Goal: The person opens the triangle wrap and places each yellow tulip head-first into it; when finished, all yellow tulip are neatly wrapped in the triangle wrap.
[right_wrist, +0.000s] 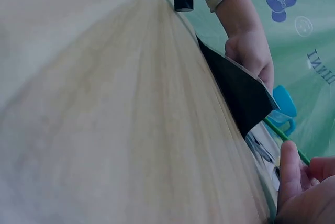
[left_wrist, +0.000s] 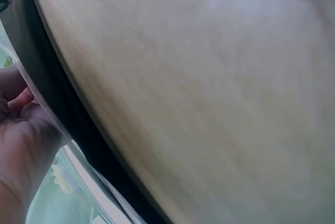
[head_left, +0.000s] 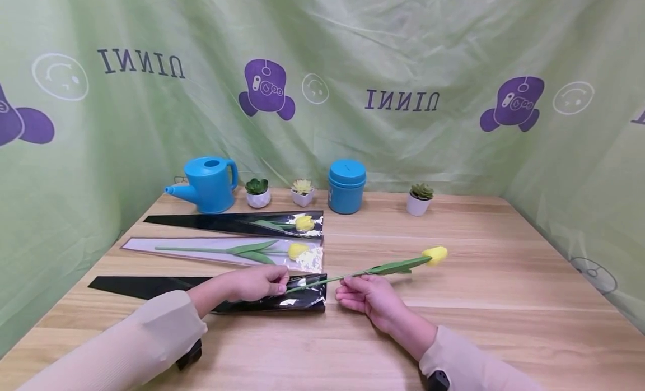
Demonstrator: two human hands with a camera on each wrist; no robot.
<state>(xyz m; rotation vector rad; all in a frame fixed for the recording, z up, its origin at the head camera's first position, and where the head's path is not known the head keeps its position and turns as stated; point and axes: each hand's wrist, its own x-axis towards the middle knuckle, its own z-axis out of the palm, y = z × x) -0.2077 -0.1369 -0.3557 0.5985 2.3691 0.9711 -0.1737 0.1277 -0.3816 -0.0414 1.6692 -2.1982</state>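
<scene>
Hands work a yellow artificial tulip with a green plastic stem (head_left: 383,268) at the mouth of a black-backed clear cellophane sleeve (head_left: 272,298) on a wooden table (head_left: 504,301). Right hand (head_left: 370,298) pinches the stem between thumb and fingertips; the bloom hangs beyond them, clear of the wrap. Left hand (head_left: 254,283) curls its fingers onto the sleeve's open edge, just beside the stem's tip. Leaves may snag the film if that opening sags shut.
</scene>
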